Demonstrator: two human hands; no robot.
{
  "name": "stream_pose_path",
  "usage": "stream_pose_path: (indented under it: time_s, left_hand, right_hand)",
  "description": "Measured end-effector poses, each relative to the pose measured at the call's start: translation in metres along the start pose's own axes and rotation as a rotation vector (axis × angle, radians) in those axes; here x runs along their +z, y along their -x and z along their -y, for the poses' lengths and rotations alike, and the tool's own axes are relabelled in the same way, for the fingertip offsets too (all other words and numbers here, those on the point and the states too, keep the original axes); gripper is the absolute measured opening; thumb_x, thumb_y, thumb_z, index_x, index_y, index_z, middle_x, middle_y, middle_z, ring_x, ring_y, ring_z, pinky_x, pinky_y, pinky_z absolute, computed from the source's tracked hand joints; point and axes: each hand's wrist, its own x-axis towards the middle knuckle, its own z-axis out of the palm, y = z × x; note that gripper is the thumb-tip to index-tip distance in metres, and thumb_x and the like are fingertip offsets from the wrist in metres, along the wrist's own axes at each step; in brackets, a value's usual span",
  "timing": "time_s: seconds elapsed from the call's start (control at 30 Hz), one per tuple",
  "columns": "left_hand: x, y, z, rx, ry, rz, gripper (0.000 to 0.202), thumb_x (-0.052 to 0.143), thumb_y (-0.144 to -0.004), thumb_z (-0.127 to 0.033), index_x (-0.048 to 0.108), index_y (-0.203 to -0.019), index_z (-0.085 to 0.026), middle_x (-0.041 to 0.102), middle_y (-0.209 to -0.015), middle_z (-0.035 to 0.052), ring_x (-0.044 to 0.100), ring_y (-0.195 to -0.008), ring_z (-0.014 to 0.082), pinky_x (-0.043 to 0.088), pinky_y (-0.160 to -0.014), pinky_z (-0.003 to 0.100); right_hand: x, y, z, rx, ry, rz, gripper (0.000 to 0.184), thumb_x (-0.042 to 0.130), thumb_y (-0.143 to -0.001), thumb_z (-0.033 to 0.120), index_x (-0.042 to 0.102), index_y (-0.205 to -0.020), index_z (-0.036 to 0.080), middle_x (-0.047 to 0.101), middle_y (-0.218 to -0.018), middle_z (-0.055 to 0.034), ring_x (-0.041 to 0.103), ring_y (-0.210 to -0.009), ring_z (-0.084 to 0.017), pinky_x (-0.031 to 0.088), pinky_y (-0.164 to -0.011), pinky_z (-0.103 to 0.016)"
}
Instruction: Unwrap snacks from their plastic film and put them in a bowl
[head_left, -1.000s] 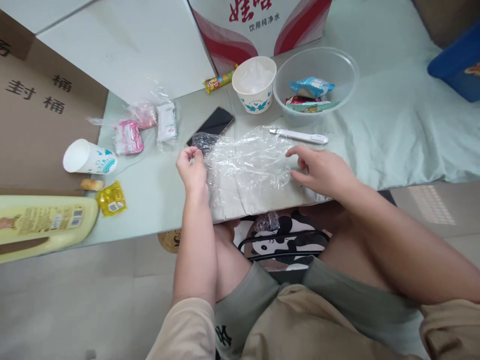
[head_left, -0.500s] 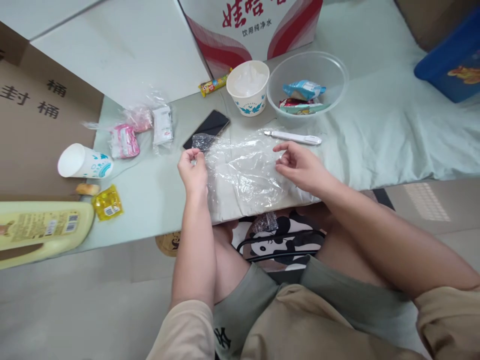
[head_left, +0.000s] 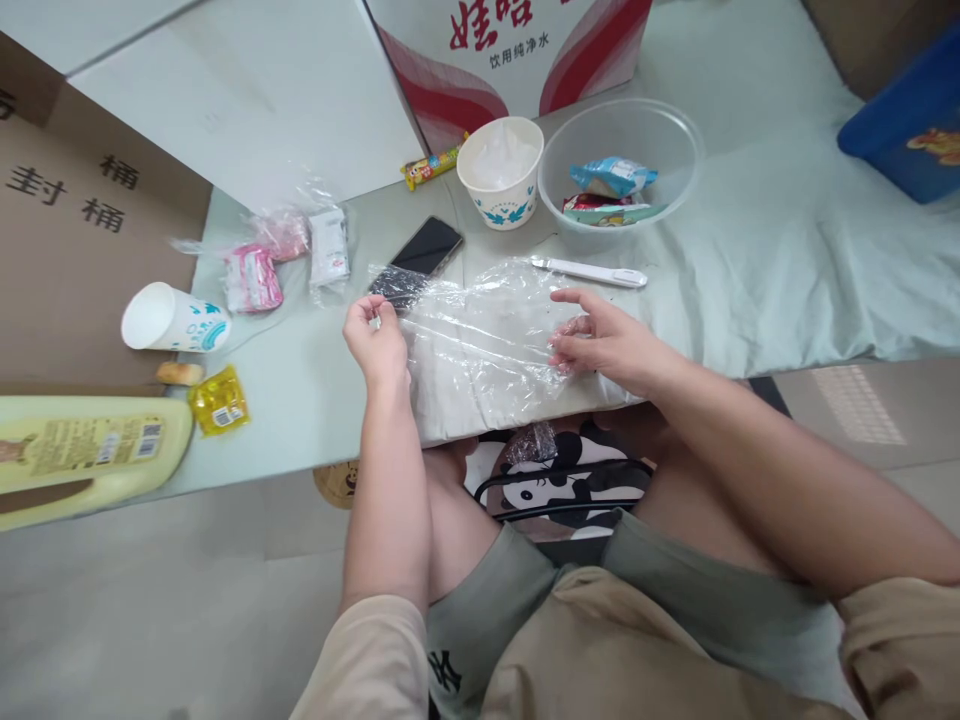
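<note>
A crinkled sheet of clear plastic film (head_left: 487, 345), perhaps a bag, is spread in front of me just above the cloth. My left hand (head_left: 377, 335) pinches its left edge between thumb and fingers. At the right edge is my right hand (head_left: 600, 335), its index finger stretched out and the fingers apart. Film lies against the lower fingers of that hand, and I cannot tell whether they are inside it. A white utility knife (head_left: 589, 272) lies just beyond the right hand. Past the left hand is a dark phone (head_left: 427, 247), partly covered by the film.
Behind are a paper cup (head_left: 504, 205) with plastic inside and a clear bowl (head_left: 551, 215) of snack packets. To the left lie small wrapped packs (head_left: 253, 278), a tipped paper cup (head_left: 191, 322), a yellow packet (head_left: 217, 400) and a yellow jug (head_left: 169, 440). A carton (head_left: 517, 75) stands behind.
My left hand has drawn slightly left with the film, which now stretches tauter toward the right. My right hand's fingers have spread and now touch the film.
</note>
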Motion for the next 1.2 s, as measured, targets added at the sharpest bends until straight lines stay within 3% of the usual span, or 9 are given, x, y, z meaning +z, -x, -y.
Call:
stream_pose_path:
  time_s: [0.23, 0.43, 0.57, 0.67, 0.83, 0.9, 1.03, 1.1, 1.2]
  left_hand:
    - [-0.001, -0.004, 0.005, 0.021, -0.021, -0.018, 0.013, 0.058, -0.086, -0.002, 0.064, -0.087, -0.014, 0.061, -0.085, -0.0001, 0.057, -0.086, 0.0109, 0.046, -0.089, 0.024]
    - [-0.002, -0.004, 0.006, 0.043, -0.025, -0.017, 0.012, 0.058, -0.086, -0.004, 0.063, -0.088, -0.015, 0.062, -0.086, -0.0001, 0.057, -0.087, 0.0113, 0.047, -0.09, 0.024]
    - [-0.003, -0.003, 0.001, 0.009, -0.016, -0.024, 0.014, 0.057, -0.086, -0.001, 0.062, -0.086, -0.015, 0.061, -0.085, -0.0003, 0.057, -0.087, 0.0112, 0.046, -0.089, 0.024]
    - [-0.004, -0.003, -0.002, -0.02, 0.0, -0.034, 0.015, 0.057, -0.086, 0.0, 0.062, -0.085, -0.014, 0.061, -0.085, -0.0004, 0.057, -0.086, 0.0112, 0.045, -0.089, 0.024]
    - [-0.007, -0.006, -0.001, -0.026, -0.012, -0.043, 0.014, 0.058, -0.086, -0.001, 0.062, -0.084, -0.014, 0.061, -0.084, -0.0009, 0.056, -0.085, 0.0114, 0.045, -0.09, 0.024]
    - [-0.007, -0.006, 0.0, -0.028, -0.013, -0.041, 0.014, 0.058, -0.087, -0.001, 0.062, -0.085, -0.014, 0.061, -0.084, -0.0009, 0.057, -0.085, 0.0116, 0.045, -0.09, 0.025]
    - [-0.007, -0.006, 0.0, -0.031, -0.004, -0.021, 0.014, 0.058, -0.086, -0.001, 0.063, -0.085, -0.014, 0.062, -0.084, -0.0009, 0.057, -0.084, 0.0113, 0.045, -0.088, 0.024]
    - [-0.008, -0.005, -0.001, -0.033, -0.006, -0.021, 0.014, 0.057, -0.086, 0.0, 0.063, -0.085, -0.014, 0.061, -0.083, -0.001, 0.057, -0.084, 0.0111, 0.045, -0.087, 0.023]
    - [-0.008, -0.006, -0.001, -0.043, -0.006, -0.029, 0.015, 0.057, -0.086, 0.0, 0.063, -0.084, -0.014, 0.06, -0.082, -0.001, 0.057, -0.082, 0.011, 0.045, -0.086, 0.023]
  right_hand:
    - [-0.005, -0.006, -0.005, -0.076, 0.018, -0.049, 0.041, 0.057, -0.088, 0.015, 0.053, -0.127, 0.031, 0.057, -0.106, -0.0028, 0.061, -0.061, -0.008, 0.053, -0.053, -0.024]
    - [-0.01, -0.005, -0.008, -0.151, 0.087, -0.049, 0.047, 0.064, -0.085, 0.018, 0.055, -0.129, 0.031, 0.06, -0.109, -0.0028, 0.038, -0.051, -0.004, 0.037, -0.041, -0.021]
    - [-0.018, 0.001, -0.002, -0.06, 0.057, -0.006, 0.069, 0.074, -0.084, 0.031, 0.045, -0.147, 0.031, 0.064, -0.099, -0.0038, 0.042, -0.056, -0.008, 0.037, -0.044, -0.023]
    - [-0.028, 0.005, 0.004, 0.028, 0.105, 0.073, 0.092, 0.078, -0.08, 0.03, 0.033, -0.159, 0.031, 0.068, -0.093, -0.0045, 0.043, -0.057, -0.01, 0.036, -0.045, -0.024]
    - [-0.042, 0.007, 0.006, 0.033, 0.26, 0.143, 0.086, 0.079, -0.077, 0.03, 0.044, -0.156, 0.03, 0.067, -0.082, -0.0032, 0.054, -0.066, -0.014, 0.035, -0.047, -0.022]
    - [-0.044, 0.008, 0.005, 0.018, 0.319, 0.206, 0.086, 0.079, -0.076, 0.032, 0.044, -0.155, 0.03, 0.068, -0.09, -0.005, 0.057, -0.072, -0.015, 0.038, -0.048, -0.021]
    - [-0.043, 0.009, 0.005, -0.042, 0.353, 0.32, 0.097, 0.078, -0.076, 0.036, 0.032, -0.161, 0.034, 0.064, -0.132, -0.0098, 0.059, -0.076, -0.014, 0.052, -0.058, -0.027]
    - [-0.042, 0.008, 0.004, -0.06, 0.355, 0.303, 0.085, 0.078, -0.076, 0.038, 0.045, -0.154, 0.032, 0.064, -0.134, -0.0097, 0.06, -0.077, -0.014, 0.054, -0.062, -0.028]
    - [-0.043, 0.004, 0.002, -0.043, 0.351, 0.231, 0.05, 0.078, -0.076, 0.036, 0.067, -0.124, 0.026, 0.072, -0.1, -0.0067, 0.058, -0.072, -0.015, 0.049, -0.058, -0.028]
